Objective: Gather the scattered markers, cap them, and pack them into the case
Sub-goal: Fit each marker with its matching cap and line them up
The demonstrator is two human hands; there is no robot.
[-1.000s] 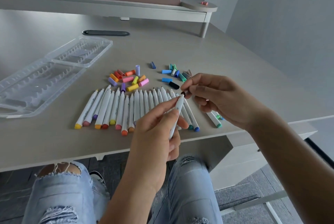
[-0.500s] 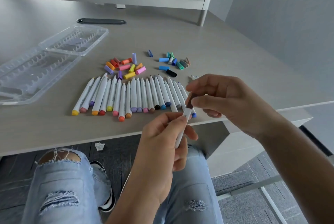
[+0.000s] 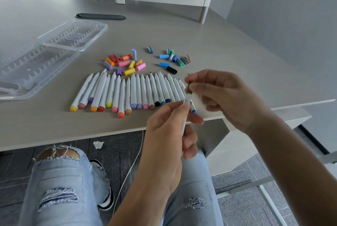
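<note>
Bare desk [image 3: 228,43] right of the loose caps [image 3: 127,62]; open case [image 3: 45,57] along the left.

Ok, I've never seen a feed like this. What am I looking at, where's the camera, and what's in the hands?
There is no machine here: a person works with two bare hands. The single picture comes from a camera worn on the head, looking forward and down, so you also see the knees in torn jeans below the desk edge.

On the desk lie a row of markers, tips bare and pointing away, and behind them two loose heaps of coloured caps. The clear case lies open and looks empty, to the left. A dark flat thing lies farther back.

The left hand holds one marker by its barrel. The right hand pinches a dark cap at that marker's tip. The blur hides whether it is fully on.
</note>
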